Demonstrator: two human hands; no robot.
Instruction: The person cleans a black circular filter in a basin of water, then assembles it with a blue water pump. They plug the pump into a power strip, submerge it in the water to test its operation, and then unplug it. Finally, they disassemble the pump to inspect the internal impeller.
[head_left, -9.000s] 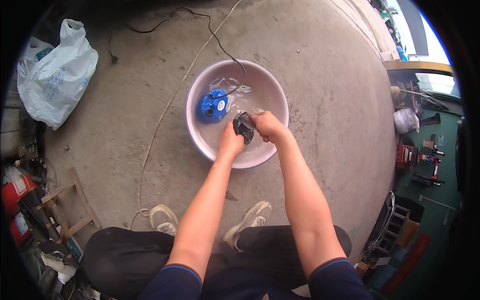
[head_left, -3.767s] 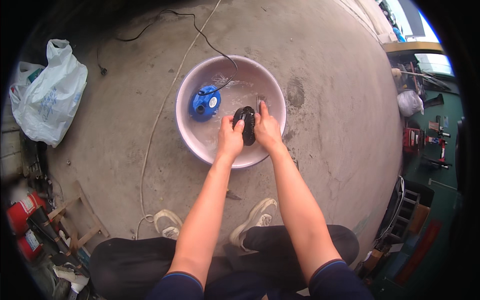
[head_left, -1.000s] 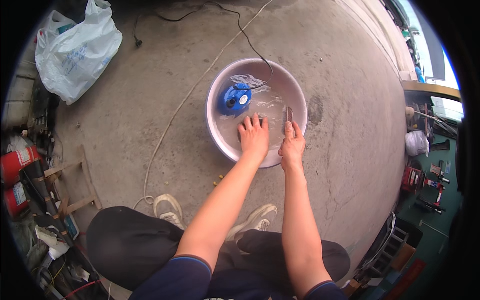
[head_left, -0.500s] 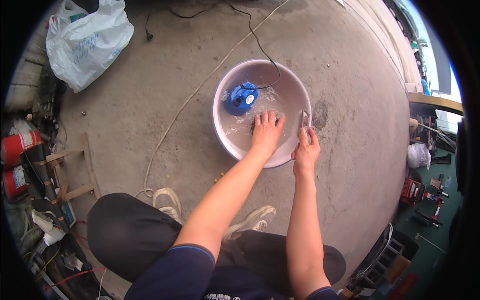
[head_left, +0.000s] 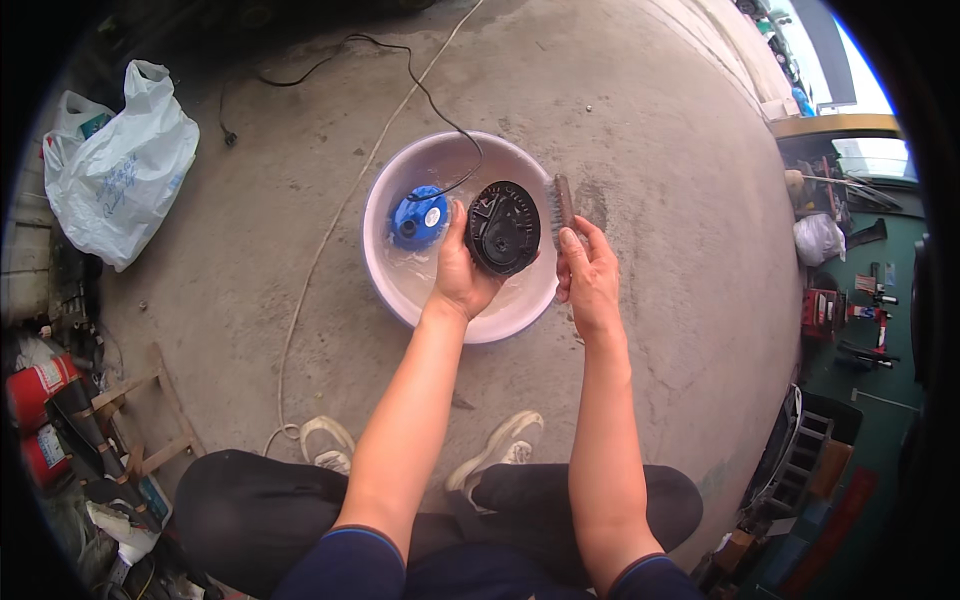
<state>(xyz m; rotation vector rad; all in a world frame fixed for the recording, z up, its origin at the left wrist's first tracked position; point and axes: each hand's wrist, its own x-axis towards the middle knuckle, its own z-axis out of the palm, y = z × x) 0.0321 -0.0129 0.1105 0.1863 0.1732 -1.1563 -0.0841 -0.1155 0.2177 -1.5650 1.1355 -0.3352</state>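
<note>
My left hand [head_left: 463, 278] grips a round black plastic base [head_left: 505, 228], holding it up over the basin with its face toward me. Slots line the base's edge and a raised shape sits at its middle. In my right hand [head_left: 592, 275] is a brush [head_left: 564, 200] with bristles along its left side, held upright at the basin's right edge, apart from the base. The pale pink basin [head_left: 376, 200] holds shallow water. At its left sits a blue pump-like housing [head_left: 418, 218] with a dark round opening, and a black cord [head_left: 425, 95] runs from it.
A white plastic bag [head_left: 125, 185] lies on the concrete floor at the far left. The cord's plug [head_left: 229, 138] rests near it. A pale hose [head_left: 318, 250] crosses the floor left of the basin. Red cylinders [head_left: 42, 392] stand at the left, tools [head_left: 868, 310] at the right.
My left hand has come up out of the water with the black base in it. The brush has turned upright and moved slightly off the rim. The view has shifted.
</note>
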